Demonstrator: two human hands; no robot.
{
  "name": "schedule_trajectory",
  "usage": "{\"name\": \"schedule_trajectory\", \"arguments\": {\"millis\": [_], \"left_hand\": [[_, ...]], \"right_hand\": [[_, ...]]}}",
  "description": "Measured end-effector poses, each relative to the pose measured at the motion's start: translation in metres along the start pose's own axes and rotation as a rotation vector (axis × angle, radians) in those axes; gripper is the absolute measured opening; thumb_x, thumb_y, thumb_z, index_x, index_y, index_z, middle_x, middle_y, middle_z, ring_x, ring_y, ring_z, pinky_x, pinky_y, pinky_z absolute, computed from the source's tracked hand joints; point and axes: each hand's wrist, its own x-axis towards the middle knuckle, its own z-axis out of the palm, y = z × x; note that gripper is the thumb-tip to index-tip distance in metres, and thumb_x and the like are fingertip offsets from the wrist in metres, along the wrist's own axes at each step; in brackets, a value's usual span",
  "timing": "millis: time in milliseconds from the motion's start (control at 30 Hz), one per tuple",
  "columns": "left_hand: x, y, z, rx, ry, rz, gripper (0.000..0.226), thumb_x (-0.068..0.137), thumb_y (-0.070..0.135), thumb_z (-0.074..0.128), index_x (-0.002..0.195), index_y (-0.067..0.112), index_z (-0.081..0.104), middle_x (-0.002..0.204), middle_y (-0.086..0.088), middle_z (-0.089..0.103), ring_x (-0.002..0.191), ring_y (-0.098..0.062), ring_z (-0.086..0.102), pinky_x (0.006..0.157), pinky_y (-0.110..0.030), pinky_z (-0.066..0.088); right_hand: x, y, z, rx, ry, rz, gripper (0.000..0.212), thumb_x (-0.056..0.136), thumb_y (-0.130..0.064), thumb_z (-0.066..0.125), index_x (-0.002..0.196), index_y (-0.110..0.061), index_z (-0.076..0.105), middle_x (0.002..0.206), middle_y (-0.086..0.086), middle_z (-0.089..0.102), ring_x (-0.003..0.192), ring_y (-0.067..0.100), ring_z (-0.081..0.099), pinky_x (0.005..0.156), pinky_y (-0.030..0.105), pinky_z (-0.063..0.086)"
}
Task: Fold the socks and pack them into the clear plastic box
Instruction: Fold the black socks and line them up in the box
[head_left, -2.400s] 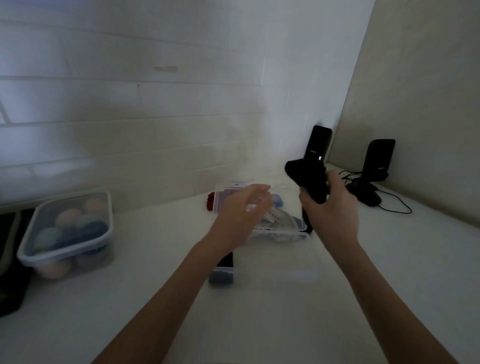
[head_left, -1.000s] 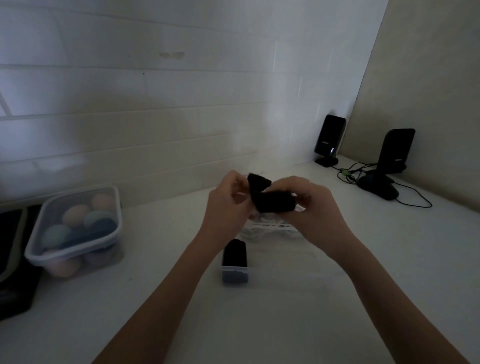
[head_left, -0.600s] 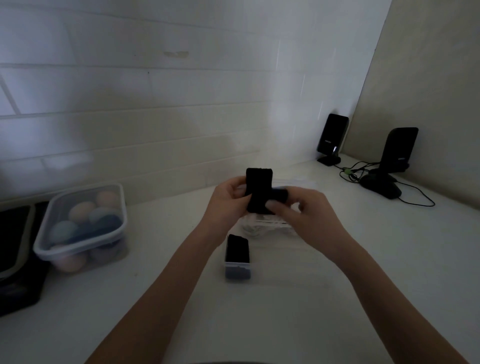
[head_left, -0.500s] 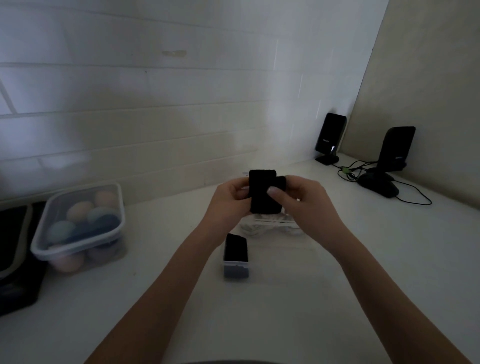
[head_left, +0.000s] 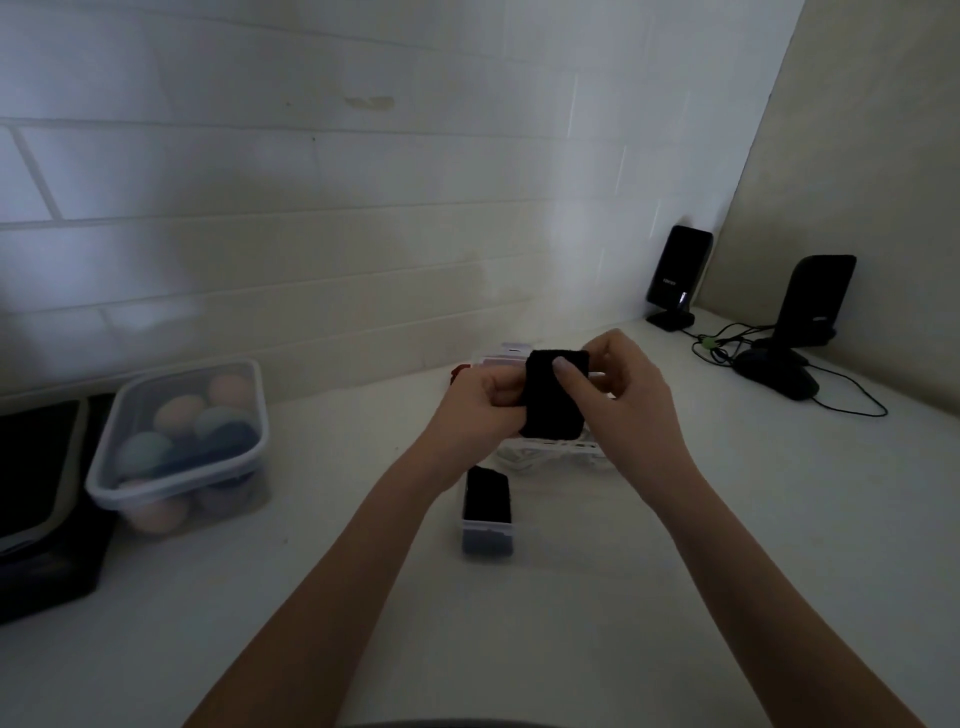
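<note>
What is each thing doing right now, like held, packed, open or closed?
black sock: folded, held up by both hands
left hand: grips the sock
right hand: pinches the sock
clear plastic box: open, one dark folded sock inside
lidded container: closed, full of coloured balls

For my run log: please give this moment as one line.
left hand: holds black sock | right hand: pinches sock | above clear box

Black sock (head_left: 555, 397) folded into an upright rectangle above the clear box (head_left: 550, 506) (another dark bundle inside)
</note>
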Motion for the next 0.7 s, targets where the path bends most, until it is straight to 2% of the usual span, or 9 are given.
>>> {"name": "schedule_trajectory", "arguments": {"millis": [67,167,233,333,400,467,533,600,700], "left_hand": [[-0.001,0.002,-0.003,0.047,-0.036,-0.031,0.034,0.082,-0.011,0.055,0.108,0.007,0.067,0.085,-0.003,0.074,0.078,-0.010,0.071,0.069,-0.018,0.056],[-0.003,0.010,-0.008,0.037,-0.094,-0.081,0.024,0.088,0.000,0.053,0.105,0.009,0.068,0.089,-0.005,0.073,0.081,-0.010,0.070,0.072,-0.019,0.056],[-0.005,0.014,-0.011,0.047,-0.024,-0.055,0.018,0.090,0.005,0.054,0.097,0.013,0.069,0.080,-0.001,0.072,0.071,-0.007,0.069,0.066,-0.018,0.056],[-0.012,0.012,-0.023,0.358,0.151,0.084,0.013,0.084,0.007,0.063,0.079,0.017,0.070,0.066,0.001,0.068,0.058,-0.008,0.066,0.058,-0.019,0.055],[-0.021,0.011,-0.029,0.624,0.086,0.173,0.009,0.079,0.009,0.068,0.078,0.017,0.073,0.062,0.010,0.065,0.058,-0.007,0.064,0.063,-0.016,0.051],[-0.028,0.012,-0.031,0.810,-0.043,0.213,0.007,0.077,0.013,0.071,0.079,0.018,0.075,0.062,0.016,0.063,0.063,-0.003,0.062,0.063,-0.008,0.045],[-0.033,0.013,-0.032,0.841,-0.126,0.192,0.008,0.075,0.013,0.073,0.080,0.019,0.076,0.063,0.014,0.065,0.065,-0.002,0.063,0.063,-0.006,0.043],[-0.035,0.014,-0.035,0.821,-0.136,0.159,0.010,0.073,0.011,0.075,0.080,0.019,0.077,0.064,0.011,0.067,0.066,-0.001,0.064,0.065,-0.007,0.045],[-0.036,0.014,-0.039,0.908,-0.163,0.120,0.015,0.071,0.010,0.076,0.080,0.022,0.077,0.066,0.013,0.067,0.065,0.004,0.061,0.066,-0.006,0.044]], "right_hand": [[0.001,-0.004,-0.005,0.106,-0.024,0.033,0.014,0.083,-0.019,0.067,0.084,-0.018,0.053,0.081,0.007,0.068,0.072,0.017,0.065,0.060,0.029,0.048],[0.002,-0.009,-0.014,0.208,-0.053,0.073,0.016,0.081,-0.011,0.069,0.084,-0.019,0.055,0.083,0.012,0.071,0.069,0.022,0.066,0.061,0.037,0.049],[0.002,-0.009,-0.020,0.177,-0.085,0.076,0.017,0.080,-0.009,0.069,0.080,-0.018,0.056,0.078,0.007,0.071,0.067,0.021,0.066,0.061,0.036,0.050],[-0.006,-0.004,-0.025,0.065,-0.193,0.103,0.018,0.078,-0.011,0.071,0.080,-0.019,0.055,0.073,0.013,0.071,0.060,0.019,0.061,0.058,0.029,0.047],[-0.013,0.001,-0.023,-0.112,-0.271,0.122,0.019,0.078,-0.016,0.072,0.080,-0.019,0.054,0.072,0.018,0.070,0.059,0.021,0.060,0.054,0.024,0.046],[-0.019,0.005,-0.016,-0.266,-0.321,0.122,0.019,0.077,-0.017,0.073,0.075,-0.019,0.054,0.077,0.016,0.071,0.066,0.026,0.065,0.062,0.031,0.052],[-0.023,0.007,-0.009,-0.296,-0.378,0.126,0.022,0.075,-0.011,0.074,0.068,-0.018,0.054,0.081,0.013,0.068,0.064,0.024,0.065,0.070,0.037,0.055],[-0.025,0.010,-0.003,-0.285,-0.431,0.155,0.026,0.076,-0.006,0.072,0.064,-0.019,0.053,0.073,0.009,0.064,0.056,0.015,0.058,0.067,0.033,0.053],[-0.024,0.017,0.004,-0.310,-0.450,0.185,0.033,0.076,-0.004,0.071,0.057,-0.023,0.052,0.060,-0.006,0.056,0.056,0.009,0.052,0.066,0.027,0.048]]}}
